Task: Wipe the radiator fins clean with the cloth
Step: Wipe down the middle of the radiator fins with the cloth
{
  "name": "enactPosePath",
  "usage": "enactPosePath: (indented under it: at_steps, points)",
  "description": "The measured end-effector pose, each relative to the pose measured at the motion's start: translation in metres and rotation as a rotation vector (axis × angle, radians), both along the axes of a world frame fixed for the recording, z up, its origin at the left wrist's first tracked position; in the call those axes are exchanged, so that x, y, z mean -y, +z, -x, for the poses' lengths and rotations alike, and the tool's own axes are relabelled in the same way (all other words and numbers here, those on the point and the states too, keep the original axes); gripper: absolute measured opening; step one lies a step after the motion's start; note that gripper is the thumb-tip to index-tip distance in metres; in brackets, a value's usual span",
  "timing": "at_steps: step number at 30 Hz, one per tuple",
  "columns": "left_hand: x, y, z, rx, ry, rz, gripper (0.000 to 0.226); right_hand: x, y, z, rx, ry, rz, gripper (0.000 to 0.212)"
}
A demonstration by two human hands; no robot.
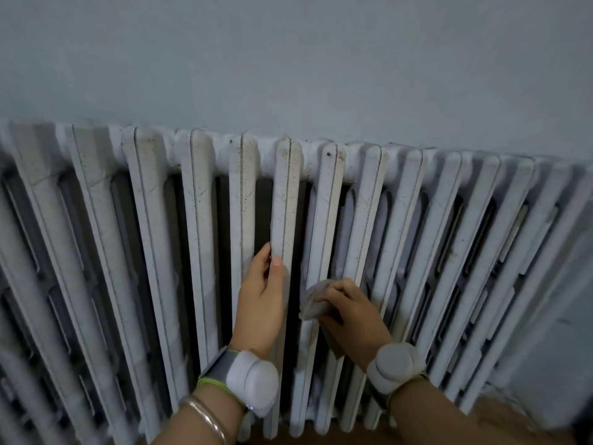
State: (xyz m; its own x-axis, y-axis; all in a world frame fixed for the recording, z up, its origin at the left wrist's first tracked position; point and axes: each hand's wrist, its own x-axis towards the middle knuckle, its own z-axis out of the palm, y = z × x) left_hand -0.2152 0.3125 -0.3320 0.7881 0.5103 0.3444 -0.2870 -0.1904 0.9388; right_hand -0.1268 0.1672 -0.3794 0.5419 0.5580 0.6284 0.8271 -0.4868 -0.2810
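A pale grey-blue painted wall [288,59] filled the upper part of the view. Against it stood a long white cast-iron radiator [102,252], its upright ribs speckled with dark spots and yellowed grime, most thickly near their tops, with dark gaps between them. A strip of brown floor [481,428] showed under its right end.

Both forearms reached up from the lower edge to the middle of the radiator. The left hand [261,297] gripped one speckled white fin [284,194] about halfway down, the thumb lying on the front face and the fingers curled round its left edge into the gap. Just to the right, the right hand [349,316] held a small crumpled grey-beige cloth [313,300], its fingers bent over the fabric and pressing it against the neighbouring fin. The cloth stuck out past the fingertips toward the left hand, near it but apart.

Each wrist carried a rounded white device on a green-edged strap, the left wrist unit [252,383] showing a small blue light, the right wrist unit [396,364] round-faced. A thin silver bangle [205,415] circled the left forearm below its strap.
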Motion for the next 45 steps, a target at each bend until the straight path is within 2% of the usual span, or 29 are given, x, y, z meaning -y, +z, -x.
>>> enactPosePath:
  at_steps: [4,7,11,14,18,28,33,35,38,41,45]
  points:
    - [0.006,-0.001,0.001,0.161,0.173,-0.141,0.039,0.019,0.022,0.004,-0.109,0.062,-0.069,0.019]
    - [0.011,-0.001,0.001,0.254,0.239,-0.291,0.031,0.025,0.051,0.009,-0.032,-0.030,-0.181,0.022]
    - [0.023,-0.003,-0.006,0.181,0.099,-0.266,0.035,0.025,0.085,0.008,0.270,-0.144,-0.489,0.024]
    - [0.030,-0.005,-0.013,0.094,-0.006,-0.200,0.038,0.020,0.099,-0.001,0.228,-0.136,-0.646,0.024]
    - [0.034,-0.006,-0.025,0.008,-0.067,-0.115,0.045,0.010,0.106,-0.014,0.263,-0.160,-0.704,0.026]
    - [0.035,-0.005,-0.035,-0.018,-0.083,-0.011,0.043,0.002,0.072,-0.029,0.286,-0.225,-0.615,0.030]
    - [0.032,-0.003,-0.034,-0.035,-0.099,-0.014,0.042,0.005,0.043,-0.022,0.048,-0.287,-0.500,0.034]
    - [0.032,-0.003,-0.033,-0.037,-0.103,-0.020,0.042,0.009,0.029,-0.019,0.037,-0.313,-0.459,0.035]
    - [0.031,-0.003,-0.031,-0.037,-0.124,-0.017,0.044,0.013,0.011,-0.015,0.085,-0.271,-0.394,0.043]
    - [0.031,-0.001,-0.029,-0.047,-0.130,-0.012,0.044,0.019,0.006,-0.006,0.045,-0.155,-0.388,0.032]
    - [0.032,0.004,-0.024,-0.045,-0.159,0.007,0.045,0.032,-0.004,-0.004,0.053,-0.109,-0.256,0.030]
